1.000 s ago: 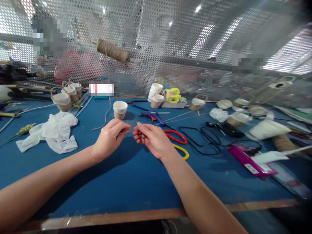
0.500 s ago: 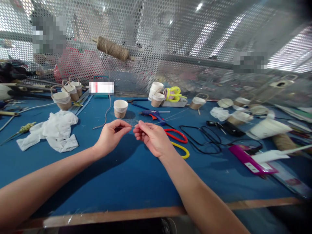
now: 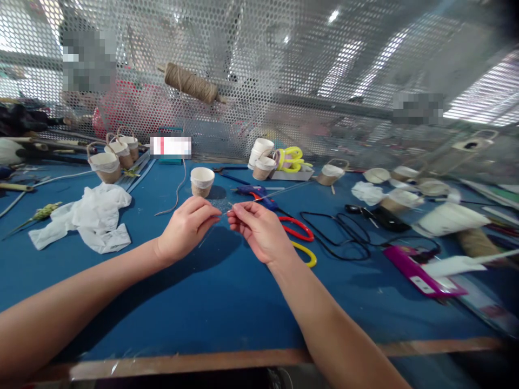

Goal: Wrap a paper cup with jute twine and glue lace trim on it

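Observation:
My left hand (image 3: 187, 229) and my right hand (image 3: 258, 230) are held close together over the blue table (image 3: 211, 302), fingertips nearly meeting. Both pinch a thin thread or wire (image 3: 275, 193) that runs off to the back right toward the blue glue gun (image 3: 256, 193). A short end hangs below my left fingers. A small twine-wrapped paper cup (image 3: 201, 181) stands just behind my left hand. Red and yellow scissor handles (image 3: 299, 237) lie right of my right hand.
A white crumpled cloth (image 3: 90, 216) lies at left. Several small cup baskets (image 3: 107, 165) stand at the back left, more cups (image 3: 260, 162) at back centre and right. A twine spool (image 3: 190, 84) hangs on the perforated metal screen. Black cables (image 3: 344, 237) and a magenta object (image 3: 417, 270) lie right.
Both hands have stayed together over the same spot; the fingers shifted slightly along the thread and my left hand closed a little tighter.

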`<state>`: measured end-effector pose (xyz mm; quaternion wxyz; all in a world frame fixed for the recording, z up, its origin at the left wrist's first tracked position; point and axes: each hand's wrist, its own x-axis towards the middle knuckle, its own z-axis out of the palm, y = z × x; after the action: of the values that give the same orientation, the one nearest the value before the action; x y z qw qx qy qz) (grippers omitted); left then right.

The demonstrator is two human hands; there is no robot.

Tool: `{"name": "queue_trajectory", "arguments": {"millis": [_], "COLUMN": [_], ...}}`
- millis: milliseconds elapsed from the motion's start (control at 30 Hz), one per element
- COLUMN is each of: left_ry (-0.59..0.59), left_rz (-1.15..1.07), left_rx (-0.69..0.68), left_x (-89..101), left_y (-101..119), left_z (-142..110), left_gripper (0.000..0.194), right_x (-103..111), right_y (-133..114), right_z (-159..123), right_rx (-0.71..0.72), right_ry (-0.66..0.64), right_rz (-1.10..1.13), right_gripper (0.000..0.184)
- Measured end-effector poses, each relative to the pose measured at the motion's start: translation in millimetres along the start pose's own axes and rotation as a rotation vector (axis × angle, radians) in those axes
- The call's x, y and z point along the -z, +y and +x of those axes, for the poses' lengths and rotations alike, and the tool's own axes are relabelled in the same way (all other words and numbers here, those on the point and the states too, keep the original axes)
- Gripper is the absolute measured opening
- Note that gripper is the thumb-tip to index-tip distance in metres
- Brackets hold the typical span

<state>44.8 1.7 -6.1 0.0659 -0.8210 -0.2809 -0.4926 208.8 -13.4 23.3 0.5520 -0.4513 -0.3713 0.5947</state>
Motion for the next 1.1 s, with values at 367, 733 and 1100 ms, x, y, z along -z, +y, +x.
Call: {"name": "queue_trajectory", "arguments": {"millis": [367, 733, 1100], "left_ry": [-0.058, -0.096, -0.08], "left_rz": [0.1, 0.293, 0.316], "left_rx": [-0.196, -0.359, -0.37], "left_x": [2.9, 10.6, 10.6], "left_y": [-2.4, -4.5, -2.3], "left_z": [-0.1, 4.3, 5.4], "left_gripper": [0.012, 0.012, 0.011], "right_x": [3.3, 3.9, 4.4], "right_y": [-0.4, -0.8, -1.5], "right_z": [1.7, 0.4, 1.0], "right_rx": [0.107, 0.15, 0.128], "right_ry": [0.012, 0.014, -0.016], "right_rz": [-0.09, -0.086, -0.033], "right_gripper": [0.025, 0.027, 0.024]}}
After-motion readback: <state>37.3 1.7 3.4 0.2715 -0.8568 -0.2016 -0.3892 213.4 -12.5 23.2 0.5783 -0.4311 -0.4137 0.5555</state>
